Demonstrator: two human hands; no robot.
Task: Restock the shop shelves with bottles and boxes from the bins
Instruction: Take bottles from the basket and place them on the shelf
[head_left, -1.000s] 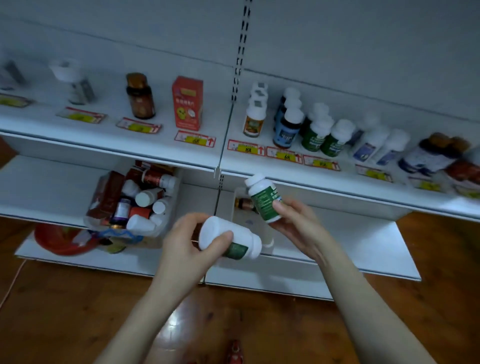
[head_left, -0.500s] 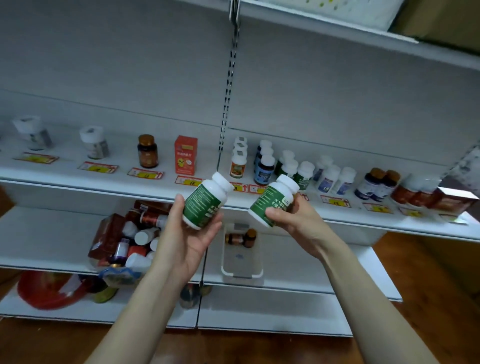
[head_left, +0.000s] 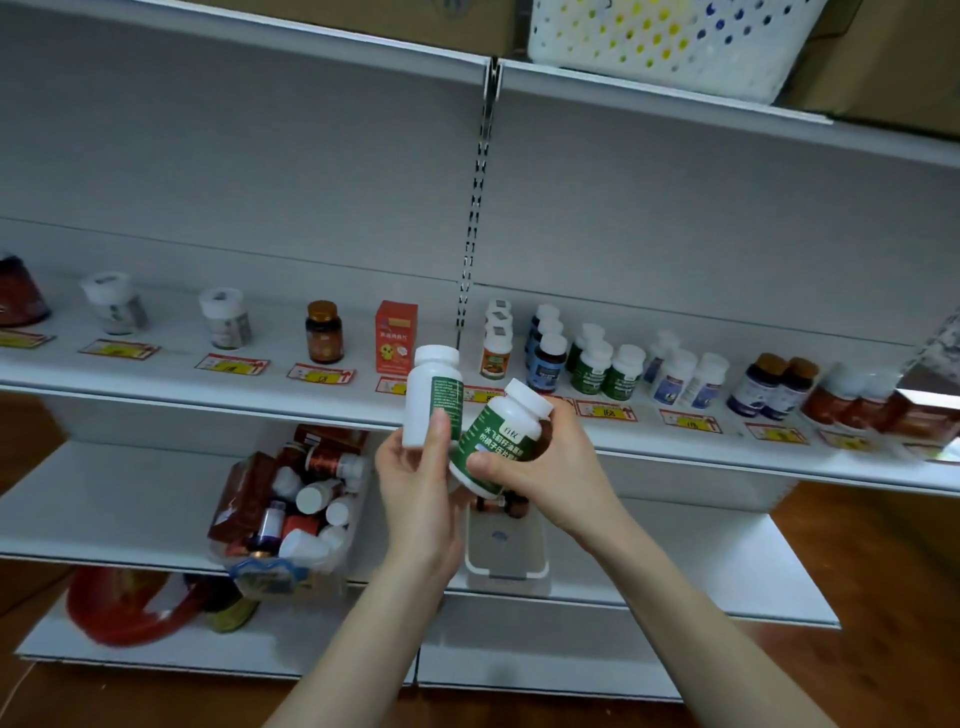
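My left hand (head_left: 415, 483) grips a white bottle with a green label (head_left: 432, 396), held upright just in front of the middle shelf (head_left: 156, 379). My right hand (head_left: 550, 462) holds a second white-capped green-label bottle (head_left: 501, 441), tilted to the right and close beside the first. Matching green-label bottles (head_left: 602, 366) stand in a row on the shelf to the right. Below my hands a white bin (head_left: 506, 558) sits on the lower shelf with a couple of dark bottles in it. A clear bin (head_left: 291, 509) of mixed bottles and boxes stands to its left.
The middle shelf carries spaced bottles, a brown jar (head_left: 323, 332) and a red box (head_left: 396, 336) on the left, denser rows on the right. A white perforated basket (head_left: 670, 41) sits on the top shelf. A red bag (head_left: 114, 608) lies on the bottom shelf.
Both hands rose from the bins toward the middle shelf and came together. The left bottle turned from lying sideways to upright. The view tilted upward.
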